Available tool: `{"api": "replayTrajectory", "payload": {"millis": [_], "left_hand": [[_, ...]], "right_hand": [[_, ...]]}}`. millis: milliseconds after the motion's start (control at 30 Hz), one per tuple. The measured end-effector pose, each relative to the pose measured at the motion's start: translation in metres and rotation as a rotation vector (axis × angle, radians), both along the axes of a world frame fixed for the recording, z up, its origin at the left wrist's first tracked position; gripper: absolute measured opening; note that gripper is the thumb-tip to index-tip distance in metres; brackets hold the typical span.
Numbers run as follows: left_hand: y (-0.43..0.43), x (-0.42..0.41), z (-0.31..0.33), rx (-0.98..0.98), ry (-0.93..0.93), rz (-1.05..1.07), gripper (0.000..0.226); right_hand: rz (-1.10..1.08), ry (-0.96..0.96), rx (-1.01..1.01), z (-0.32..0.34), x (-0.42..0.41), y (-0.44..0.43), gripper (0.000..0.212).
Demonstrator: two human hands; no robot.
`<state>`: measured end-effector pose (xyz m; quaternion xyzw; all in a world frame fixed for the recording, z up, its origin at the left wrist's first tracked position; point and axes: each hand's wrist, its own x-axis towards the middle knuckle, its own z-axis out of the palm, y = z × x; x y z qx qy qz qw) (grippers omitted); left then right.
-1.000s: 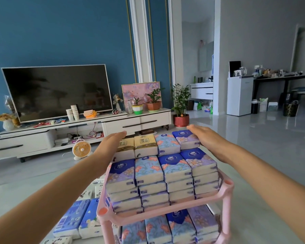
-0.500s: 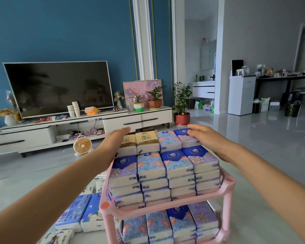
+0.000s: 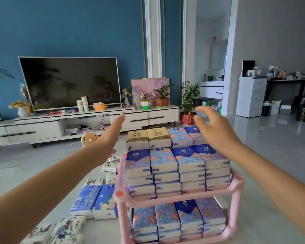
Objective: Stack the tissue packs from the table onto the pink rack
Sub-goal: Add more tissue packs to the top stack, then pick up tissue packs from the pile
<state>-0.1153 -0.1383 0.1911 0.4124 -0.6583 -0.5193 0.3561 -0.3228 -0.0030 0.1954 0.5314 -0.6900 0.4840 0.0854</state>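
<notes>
Both the left hand (image 3: 111, 136) and right hand (image 3: 213, 128) hover spread and empty beside the tissue packs (image 3: 173, 155) stacked on the pink rack (image 3: 236, 184), so next likely comes fetching loose packs (image 3: 93, 201) from the bench.

Rack (image 3: 180, 202) near the right edge of the table (image 3: 264, 224), loose packs to its left.

Tissue packs (image 3: 176, 166) fill both shelves of the rack, stacked in two rows on the upper shelf, front and back. More packs (image 3: 93, 201) lie on the table just left of the rack, some toward the near left corner. The left hand (image 3: 111, 136) is in the air left of the back row, the right hand (image 3: 217, 127) above its right end. Behind the table, a fan (image 3: 90, 138) sits on the floor before a cabinet (image 3: 81, 124) carrying a television (image 3: 70, 81).
</notes>
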Motion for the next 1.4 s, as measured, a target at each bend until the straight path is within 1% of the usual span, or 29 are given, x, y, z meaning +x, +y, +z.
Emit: {"api": "replayTrajectory", "payload": {"millis": [67,167,233,367,467,600,667,767,833,867,933,967,1033,1067,1100,1167,1200,1233,1267,1333,1400], "left_hand": [[0.006,0.016,-0.001,-0.035,-0.015,0.018,0.065],[0.024,0.037,-0.017,-0.057,-0.047,0.059,0.062],[0.045,0.047,-0.036,-0.058,-0.032,0.080,0.056],[0.090,0.060,-0.078,0.004,0.013,0.060,0.049],[0.106,0.068,-0.098,0.017,0.018,0.017,0.053],[0.093,0.091,-0.110,-0.016,0.002,0.027,0.048],[0.076,0.107,-0.117,-0.046,-0.010,0.047,0.045],[0.055,0.129,-0.125,-0.038,-0.023,0.067,0.042],[0.044,0.139,-0.133,-0.057,-0.071,0.063,0.049],[0.042,0.142,-0.137,-0.064,-0.095,0.052,0.050],[0.042,0.143,-0.144,-0.091,-0.153,0.010,0.043],[0.043,0.140,-0.148,-0.113,-0.200,-0.016,0.044],[0.050,0.132,-0.154,-0.223,-0.286,-0.058,0.051],[0.054,0.129,-0.157,-0.314,-0.317,-0.081,0.056],[0.057,0.126,-0.162,-0.414,-0.345,-0.118,0.063],[0.063,0.123,-0.170,-0.588,-0.452,-0.220,0.080],[0.065,0.122,-0.173,-0.655,-0.517,-0.248,0.085],[0.067,0.121,-0.175,-0.696,-0.568,-0.263,0.087],[0.070,0.119,-0.175,-0.714,-0.593,-0.273,0.090],[0.073,0.113,-0.175,-0.705,-0.609,-0.284,0.091],[0.073,0.106,-0.176,-0.667,-0.615,-0.292,0.089]], "right_hand": [[0.075,0.079,-0.039,0.006,0.019,0.002,0.034],[0.184,0.192,0.036,0.008,0.049,0.003,0.030],[0.258,0.173,0.069,0.005,0.065,0.007,0.028],[0.394,0.172,0.056,-0.005,0.098,0.022,0.025],[0.501,0.093,0.057,-0.017,0.125,0.038,0.024],[0.653,-0.031,0.144,-0.043,0.172,0.051,0.030],[0.688,-0.021,0.201,-0.059,0.199,0.043,0.032],[0.617,0.088,0.264,-0.095,0.230,0.013,0.032],[0.500,0.219,0.239,-0.117,0.239,-0.007,0.036],[0.439,0.328,0.207,-0.127,0.239,-0.016,0.038],[0.331,0.613,0.157,-0.141,0.233,-0.028,0.040],[0.283,0.746,0.150,-0.146,0.228,-0.033,0.040],[0.223,0.932,0.177,-0.153,0.217,-0.039,0.040],[0.202,1.017,0.217,-0.155,0.214,-0.040,0.041],[0.157,1.148,0.291,-0.155,0.214,-0.039,0.044],[0.056,1.548,0.508,-0.154,0.215,-0.034,0.052],[0.024,1.687,0.622,-0.154,0.214,-0.031,0.054],[-0.023,1.760,0.712,-0.152,0.214,-0.029,0.056],[-0.063,1.826,0.735,-0.152,0.214,-0.027,0.057],[-0.116,1.955,0.732,-0.156,0.211,-0.026,0.058],[-0.113,2.019,0.725,-0.157,0.209,-0.026,0.059]]}}
